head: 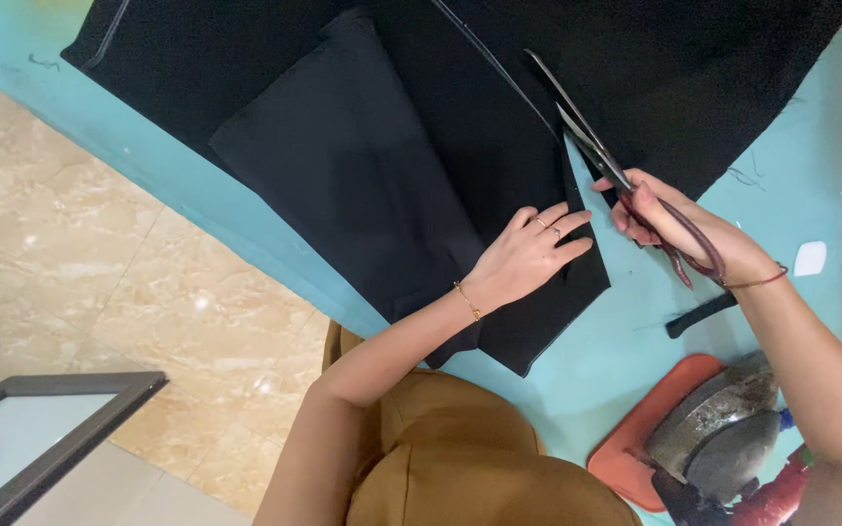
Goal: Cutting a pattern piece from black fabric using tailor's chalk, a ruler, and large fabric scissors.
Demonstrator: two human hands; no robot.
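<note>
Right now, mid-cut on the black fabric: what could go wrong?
1. The left hand presses the black fabric flat, fingertips close to the scissors in the right hand; a nick looks possible.
2. The fabric lies in layers; the blades may catch a lower layer.
3. The iron sits by the right forearm on its red pad; an elbow could bump it.

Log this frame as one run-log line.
left hand: flat on black fabric | right hand: holds scissors, blades open at fabric edge | surface: teal table | nearby: iron on red pad
</note>
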